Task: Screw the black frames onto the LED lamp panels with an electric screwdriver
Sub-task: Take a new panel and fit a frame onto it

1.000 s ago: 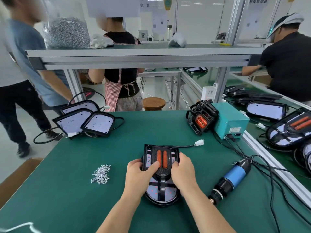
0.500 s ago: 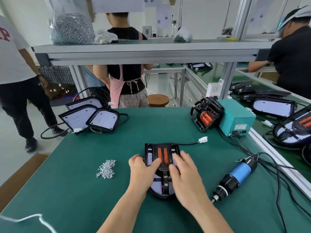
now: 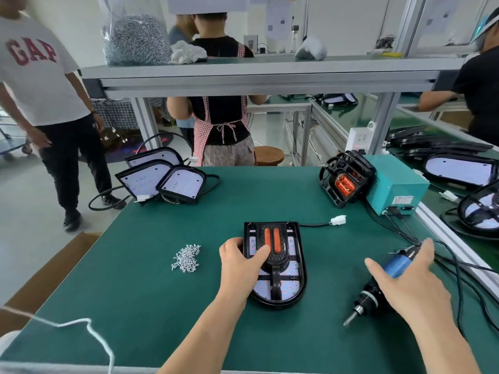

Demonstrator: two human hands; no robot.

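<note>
An LED lamp panel (image 3: 293, 286) lies in the middle of the green table (image 3: 135, 306) with a black frame (image 3: 278, 255) laid on top, two orange strips showing. My left hand (image 3: 240, 268) holds the panel's left edge, thumb pressed on the frame. My right hand (image 3: 407, 284) hovers spread over the blue and black electric screwdriver (image 3: 378, 290), which lies to the right with its bit pointing toward me. A small heap of silver screws (image 3: 186, 259) sits left of the panel.
Three bare lamp panels (image 3: 162, 182) lean at the back left. A stack of black frames (image 3: 344, 182) stands beside a teal power box (image 3: 394, 190) at the back right, with cables (image 3: 459, 271) trailing along the right edge. People stand beyond the table.
My right hand has left the frame and moved right over the screwdriver. My left hand stays on the panel.
</note>
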